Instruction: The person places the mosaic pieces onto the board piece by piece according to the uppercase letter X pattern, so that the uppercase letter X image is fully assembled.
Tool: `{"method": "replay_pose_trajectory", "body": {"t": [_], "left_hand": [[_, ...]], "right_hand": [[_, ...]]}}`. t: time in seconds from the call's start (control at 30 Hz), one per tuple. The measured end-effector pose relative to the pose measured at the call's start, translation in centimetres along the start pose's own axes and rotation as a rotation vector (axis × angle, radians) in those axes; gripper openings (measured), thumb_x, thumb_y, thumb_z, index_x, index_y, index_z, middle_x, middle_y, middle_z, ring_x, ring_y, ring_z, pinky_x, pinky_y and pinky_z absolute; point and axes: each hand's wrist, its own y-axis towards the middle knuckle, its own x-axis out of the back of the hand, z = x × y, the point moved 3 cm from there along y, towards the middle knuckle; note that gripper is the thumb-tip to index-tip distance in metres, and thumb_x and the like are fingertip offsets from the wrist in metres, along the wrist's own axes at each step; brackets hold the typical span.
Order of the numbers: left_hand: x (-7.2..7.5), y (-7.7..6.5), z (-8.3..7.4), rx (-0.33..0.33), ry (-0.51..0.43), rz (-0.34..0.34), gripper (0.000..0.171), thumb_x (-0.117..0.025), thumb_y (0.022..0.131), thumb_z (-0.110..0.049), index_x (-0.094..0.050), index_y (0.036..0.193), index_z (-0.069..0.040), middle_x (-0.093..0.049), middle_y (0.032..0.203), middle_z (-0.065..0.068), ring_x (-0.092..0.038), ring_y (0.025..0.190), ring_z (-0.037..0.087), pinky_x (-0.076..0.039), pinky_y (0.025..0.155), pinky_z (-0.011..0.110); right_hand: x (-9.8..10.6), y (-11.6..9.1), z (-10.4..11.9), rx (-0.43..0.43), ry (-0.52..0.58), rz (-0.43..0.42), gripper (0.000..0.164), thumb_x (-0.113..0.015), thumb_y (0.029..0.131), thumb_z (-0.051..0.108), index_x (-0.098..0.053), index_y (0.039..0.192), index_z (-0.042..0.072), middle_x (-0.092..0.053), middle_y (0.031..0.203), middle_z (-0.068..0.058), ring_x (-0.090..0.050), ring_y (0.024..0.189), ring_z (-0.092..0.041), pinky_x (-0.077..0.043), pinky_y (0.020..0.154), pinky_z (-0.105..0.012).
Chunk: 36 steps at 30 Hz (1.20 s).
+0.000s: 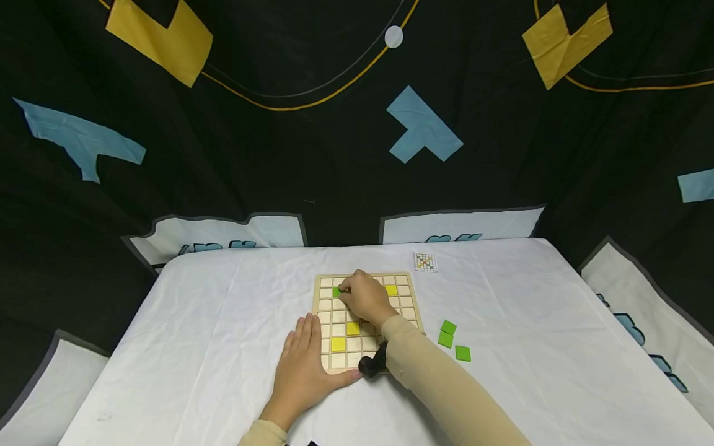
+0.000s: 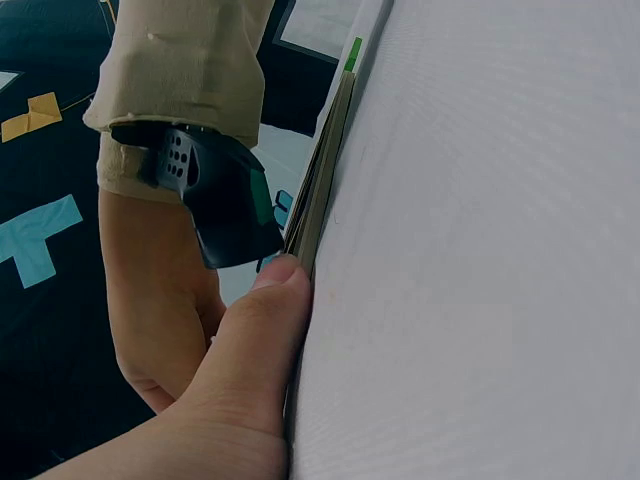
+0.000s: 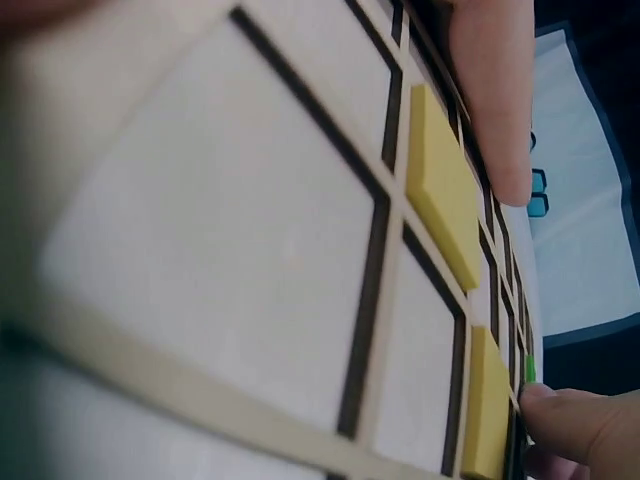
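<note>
Pinching a green tile [image 1: 336, 292] with the right hand [image 1: 366, 299], at the upper-left part of a wooden grid board [image 1: 316, 292] on a white-covered worktop [image 1: 535, 371]; resting the left hand [image 1: 303, 368] against the board's left edge, fingers straight and released. Set into the grid — three visible yellow tiles [image 1: 352, 328]. Hiding many other cells: right hand and tan sleeve [image 1: 446, 390], with a black wrist device [image 1: 370, 364] across the near edge. To the right, near the board, three loose green tiles [image 1: 463, 353], two of them touching. Just beside the far right corner, a small card [image 1: 426, 262] bearing a coloured grid, its details too small to make out. Behind, a black curtain [image 1: 334, 179] with gold patches [image 1: 178, 49], blue patches [image 1: 426, 127] and white bands [image 1: 491, 224]. On those bands, blue lettering [image 1: 207, 246] — partly cut off, unreadable.
</note>
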Motion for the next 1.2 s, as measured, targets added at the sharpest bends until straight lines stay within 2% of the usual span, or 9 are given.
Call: {"method": "replay_pose_trajectory", "body": {"t": [0.1,0.27,0.57,0.77,0.97,1.1,1.2], "left_hand": [[0.0,0.0,0.0,0.001,-0.004,-0.003,0.143,-0.057,0.06,-0.095,-0.017,0.157,0.003,-0.015,0.166,0.019,-0.013,0.155,0.034,-0.017,0.125,0.053],[0.0,0.0,-0.1,-0.001,-0.002,-0.009,0.143,-0.057,0.06,-0.094,-0.016,0.157,0.004,-0.016,0.165,0.019,-0.013,0.155,0.034,-0.017,0.125,0.053],[0.4,0.0,-0.3,-0.004,0.003,-0.014,0.14,-0.062,0.062,-0.09,-0.019,0.156,0.005,-0.017,0.165,0.021,-0.014,0.154,0.037,-0.017,0.124,0.055],[0.3,0.0,-0.3,-0.003,0.003,-0.007,0.14,-0.061,0.062,-0.091,-0.019,0.156,0.005,-0.016,0.165,0.021,-0.013,0.154,0.037,-0.017,0.124,0.055],[0.1,0.0,-0.1,-0.001,-0.023,-0.001,0.141,-0.061,0.062,-0.091,-0.018,0.156,0.005,-0.015,0.165,0.021,-0.013,0.154,0.036,-0.017,0.124,0.055],[0.1,-0.1,-0.1,-0.01,-0.019,-0.005,0.14,-0.061,0.063,-0.091,-0.019,0.156,0.004,-0.016,0.165,0.02,-0.013,0.154,0.036,-0.017,0.124,0.054],[0.2,-0.1,0.0,-0.016,-0.011,-0.01,0.139,-0.061,0.063,-0.09,-0.02,0.155,0.005,-0.017,0.165,0.021,-0.013,0.154,0.037,-0.017,0.124,0.054]], "right_hand": [[0.3,-0.2,-0.1,0.024,-0.011,0.01,0.021,-0.071,0.092,0.022,-0.077,0.111,0.016,-0.067,0.104,-0.001,-0.065,0.09,-0.015,-0.055,0.074,-0.032],[1.0,-0.8,-0.5,0.069,-0.015,0.023,0.024,-0.07,0.093,0.021,-0.075,0.116,0.017,-0.063,0.095,0.001,-0.056,0.077,-0.012,-0.048,0.065,-0.027],[3.4,-3.4,-2.4,0.071,-0.007,0.033,0.031,-0.069,0.093,0.023,-0.068,0.124,0.017,-0.065,0.102,0.001,-0.057,0.08,-0.012,-0.05,0.068,-0.029],[5.4,-5.5,-4.9,0.04,-0.025,0.015,0.032,-0.072,0.092,0.023,-0.068,0.123,0.016,-0.066,0.099,0.001,-0.053,0.073,-0.012,-0.046,0.064,-0.029],[7.3,-8.2,-8.6,-0.035,-0.021,-0.002,0.031,-0.074,0.09,0.024,-0.069,0.12,0.016,-0.065,0.099,0.002,-0.049,0.068,-0.012,-0.04,0.061,-0.027],[8.2,-10.2,-11.4,-0.088,-0.038,-0.028,0.033,-0.075,0.089,0.024,-0.069,0.121,0.015,-0.064,0.097,0.002,-0.048,0.069,-0.012,-0.039,0.061,-0.027],[8.6,-11.4,-13.1,-0.125,-0.057,-0.04,0.033,-0.075,0.088,0.024,-0.07,0.119,0.014,-0.063,0.096,0.002,-0.051,0.076,-0.012,-0.042,0.066,-0.028]]}}
